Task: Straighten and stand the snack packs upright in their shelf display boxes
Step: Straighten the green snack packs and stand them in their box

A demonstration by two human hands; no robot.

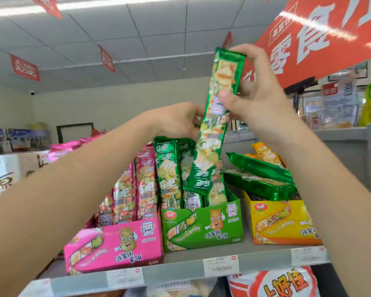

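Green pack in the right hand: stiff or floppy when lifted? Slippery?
Probably fairly stiff: the green pack runs nearly straight though the right hand pinches only its upper part. Likely light: that pinch seems enough to hold it. The glossy foil may be slippery, and the long narrow shape looks apt to tip in the green box.

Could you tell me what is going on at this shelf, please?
A person is tidying snack packs in their display boxes. The right hand pinches the top of a long green pack, held tilted with its lower end just above the green box. The left hand reaches its edge lower down, but its grip is hidden. Packs already stand in the pink box and in the green box. Two green packs lie flat across the yellow box.
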